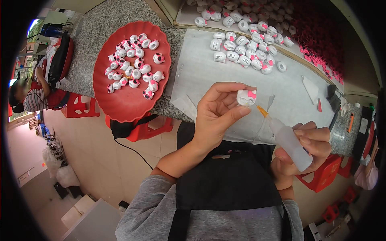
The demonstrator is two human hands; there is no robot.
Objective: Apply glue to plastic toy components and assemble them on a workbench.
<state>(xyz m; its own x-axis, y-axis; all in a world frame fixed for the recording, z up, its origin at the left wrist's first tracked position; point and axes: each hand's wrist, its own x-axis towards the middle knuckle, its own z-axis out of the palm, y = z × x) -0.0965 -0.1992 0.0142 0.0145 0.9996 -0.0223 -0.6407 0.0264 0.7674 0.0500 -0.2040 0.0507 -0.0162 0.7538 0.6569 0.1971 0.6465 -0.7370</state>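
Observation:
My left hand (219,112) pinches a small white figurine head (245,97) with a pink bow between thumb and fingers, above the papered bench. In my right hand (309,144) is a translucent squeeze bottle (290,140), tilted up to the left. Its orange needle tip (262,111) points at the figurine head, its thin end at or very near the lower right side; whether they touch I cannot tell. On the white paper (193,72) beyond my hands lie several more white heads (243,60), some with pink bows, some with dark print.
A scalloped red plate (120,104) at the left holds several white heads with pink and black parts. More heads (257,12) and a heap of pink pieces (317,40) lie on the far shelf. Red stools (321,176) stand below the bench. Another person (32,94) sits far left.

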